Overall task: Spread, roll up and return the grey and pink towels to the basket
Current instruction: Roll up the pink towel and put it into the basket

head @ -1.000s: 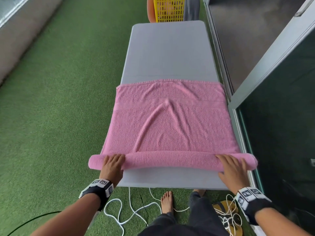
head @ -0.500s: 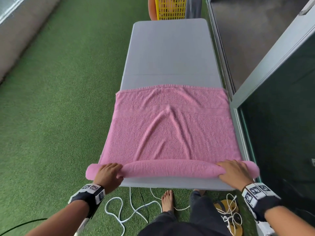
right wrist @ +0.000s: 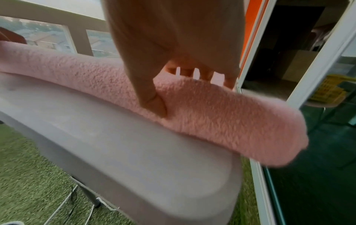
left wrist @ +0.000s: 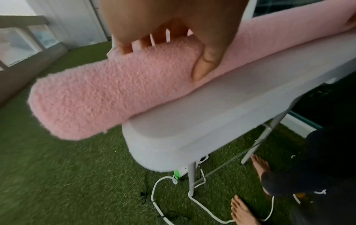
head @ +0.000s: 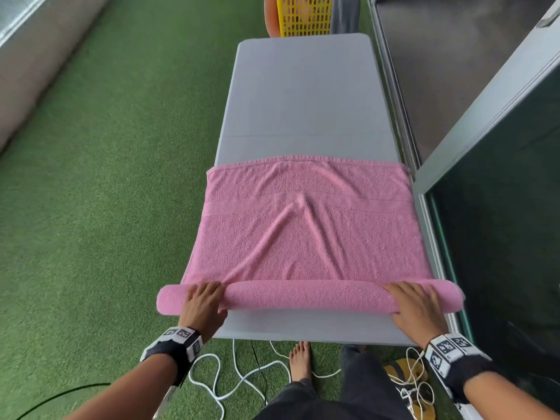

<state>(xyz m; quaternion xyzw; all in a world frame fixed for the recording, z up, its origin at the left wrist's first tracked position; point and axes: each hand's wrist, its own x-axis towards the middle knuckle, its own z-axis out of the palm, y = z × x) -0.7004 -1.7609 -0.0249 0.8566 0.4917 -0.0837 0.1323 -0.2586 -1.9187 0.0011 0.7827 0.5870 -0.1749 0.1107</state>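
The pink towel (head: pixel 306 231) lies across the near half of the grey table (head: pixel 303 86), its near end wound into a thick roll (head: pixel 303 297) that overhangs both table sides. My left hand (head: pixel 203 301) grips the roll near its left end, fingers over the top and thumb (left wrist: pixel 204 67) on the near side. My right hand (head: pixel 415 304) holds the roll (right wrist: pixel 221 121) the same way near the right end. The left wrist view shows the roll's left end (left wrist: pixel 100 94) past the table corner. The yellow basket (head: pixel 304 16) stands beyond the table's far end.
Green artificial turf (head: pixel 106 177) surrounds the table. A glass door and its frame (head: pixel 485 147) run close along the right side. White cables (head: pixel 242 380) and my bare feet (head: pixel 300 362) are on the ground below the near edge. A grey thing (head: pixel 345 13) sits beside the basket.
The roll has grown thicker and the flat part shorter, its far edge drawn toward me. Both hands drew back over the roll, then reached over its top again.
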